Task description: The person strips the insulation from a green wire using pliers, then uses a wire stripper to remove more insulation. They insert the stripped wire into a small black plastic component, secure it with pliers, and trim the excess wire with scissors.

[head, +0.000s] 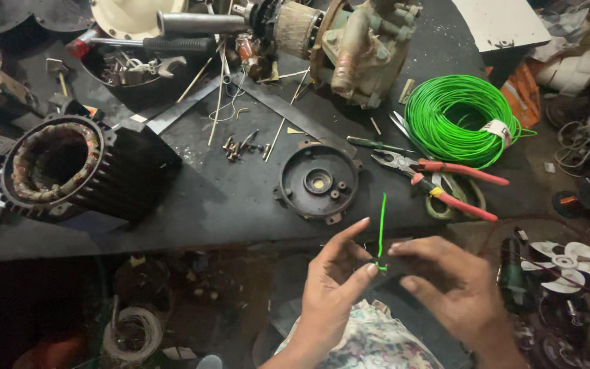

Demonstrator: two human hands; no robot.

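Note:
Both my hands are low in the head view, just in front of the bench edge. My left hand (336, 277) and my right hand (445, 280) pinch a short piece of green wire (382, 225) between their fingertips; it stands upright from where they meet. Behind the wire, a round black motor end cover (317, 182) lies on the dark workbench (227, 198). Red-handled pliers (438, 179) lie to its right. A coil of the same green wire (462, 117) sits further back on the right.
A ribbed black motor stator (80, 167) lies at the left. A rotor and pump body (349, 37) stand at the back. Loose screws (240, 145), rods, a screwdriver (377, 145) and a white fan (568, 263) lie around. Clutter fills the floor below.

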